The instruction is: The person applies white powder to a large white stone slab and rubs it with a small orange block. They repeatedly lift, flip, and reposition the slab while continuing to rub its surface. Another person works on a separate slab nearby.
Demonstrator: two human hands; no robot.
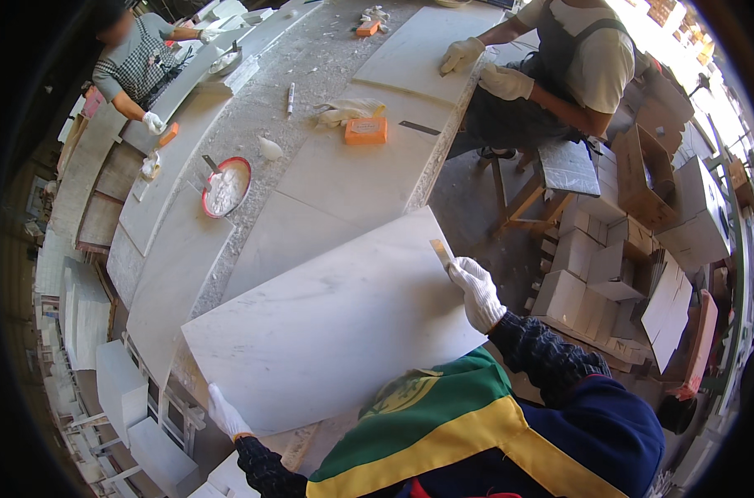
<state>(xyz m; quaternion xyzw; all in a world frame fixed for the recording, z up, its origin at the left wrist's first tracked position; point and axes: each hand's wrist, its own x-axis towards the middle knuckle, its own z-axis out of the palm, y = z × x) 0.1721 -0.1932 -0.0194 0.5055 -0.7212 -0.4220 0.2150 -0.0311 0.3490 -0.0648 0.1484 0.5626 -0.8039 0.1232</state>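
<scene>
A white marble slab (331, 319) with faint grey veins lies tilted across the bench in front of me. My left hand (228, 411), in a white knit glove, grips its near left corner; some of the fingers are hidden. At the slab's right edge is my right hand (478, 290), also gloved. It is closed on a thin, flat, tan-coloured scraper blade (440, 251), which points up and away along that edge. The green and yellow apron (431, 419) on me touches the slab's near edge.
Beyond lie more slabs (315, 178), an orange box (366, 130), a dark flat blade (419, 128), a marker (291, 100) and a red-rimmed bowl (246, 170) of white paste. Gloved co-workers (559, 70) work ahead. A stool (566, 170) and cartons (593, 266) stand right.
</scene>
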